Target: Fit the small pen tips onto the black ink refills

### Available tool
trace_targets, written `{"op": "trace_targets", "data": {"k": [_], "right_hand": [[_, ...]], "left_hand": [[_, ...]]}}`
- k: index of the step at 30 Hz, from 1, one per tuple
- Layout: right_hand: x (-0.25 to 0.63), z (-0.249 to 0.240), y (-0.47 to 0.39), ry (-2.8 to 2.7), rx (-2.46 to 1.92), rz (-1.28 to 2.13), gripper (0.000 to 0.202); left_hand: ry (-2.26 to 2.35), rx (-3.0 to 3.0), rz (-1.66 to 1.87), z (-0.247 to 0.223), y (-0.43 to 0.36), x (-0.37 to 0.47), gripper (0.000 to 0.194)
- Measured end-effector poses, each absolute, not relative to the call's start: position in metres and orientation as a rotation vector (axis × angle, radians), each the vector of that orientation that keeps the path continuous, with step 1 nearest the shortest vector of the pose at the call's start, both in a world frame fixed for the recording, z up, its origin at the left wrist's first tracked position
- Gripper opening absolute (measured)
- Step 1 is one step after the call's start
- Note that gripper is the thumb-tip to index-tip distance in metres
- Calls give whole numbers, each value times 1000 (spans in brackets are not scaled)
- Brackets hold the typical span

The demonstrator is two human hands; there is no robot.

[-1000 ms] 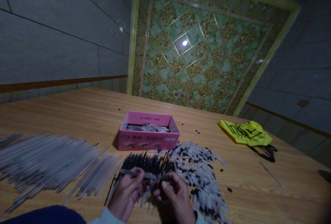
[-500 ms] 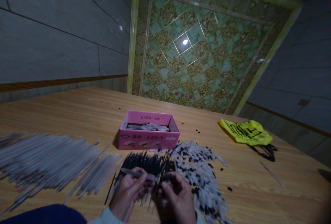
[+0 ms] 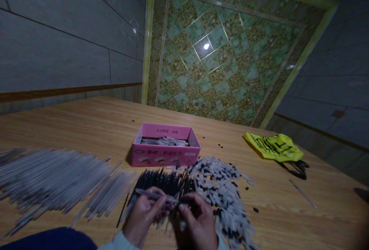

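Left hand [image 3: 142, 215]: fingers closed around a slim, pen-like tube [image 3: 155, 195], thumb pressed along its side. The tube lies slantwise, one end projecting left past the left fingers, the other reaching the right fingertips. Right hand [image 3: 200, 221]: fingers curled, thumb and forefinger nearly together at that end; whether they grip the tube or a small part cannot be told.

Directly beyond and beneath the fingers: dark, thin rods [image 3: 157, 179], massed side by side. Beyond these, a pink box [image 3: 166, 157], open-topped, pale pieces [image 3: 168, 141] inside; its near wall stands close behind the rods.

Right of the right fingers: heap of short translucent and black pieces [image 3: 226, 188], its margin close to the hand. Left of the left fingers: small row of clear tubes [image 3: 108, 194], then a broader row [image 3: 54, 177].

Well right of the fingers: single tube [image 3: 303, 193] and yellow bag [image 3: 275, 147]. Wood grain shows between these and the heap, dotted with black bits. Wood surface of the counter [image 3: 95, 121] also runs from behind the box to the far edge.
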State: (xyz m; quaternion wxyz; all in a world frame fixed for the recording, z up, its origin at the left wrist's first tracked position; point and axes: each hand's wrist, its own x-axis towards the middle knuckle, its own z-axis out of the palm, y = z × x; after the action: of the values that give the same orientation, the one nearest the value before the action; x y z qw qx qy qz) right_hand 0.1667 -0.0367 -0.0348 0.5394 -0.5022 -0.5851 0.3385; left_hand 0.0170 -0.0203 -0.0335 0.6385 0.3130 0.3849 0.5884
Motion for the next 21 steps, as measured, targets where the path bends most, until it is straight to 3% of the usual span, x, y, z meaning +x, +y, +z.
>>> {"op": "trace_targets", "data": {"k": [5,12,18,21], "right_hand": [[166,-38,-37,-1407,-1191,805,13],[162,-39,-39,-1354,-1199,1005,43],[167,-40,-37,-1488,-1179,775,23],[168,-45,-36,-1519,-1255,808,36]], "left_hand": [[831,777,1254,-30,-19,11,22],[843,859,1245,-30,-21,11,21],[889,863,1314,-33,-20,12,22],[858,908,1244,-34,-19,10,20]]}}
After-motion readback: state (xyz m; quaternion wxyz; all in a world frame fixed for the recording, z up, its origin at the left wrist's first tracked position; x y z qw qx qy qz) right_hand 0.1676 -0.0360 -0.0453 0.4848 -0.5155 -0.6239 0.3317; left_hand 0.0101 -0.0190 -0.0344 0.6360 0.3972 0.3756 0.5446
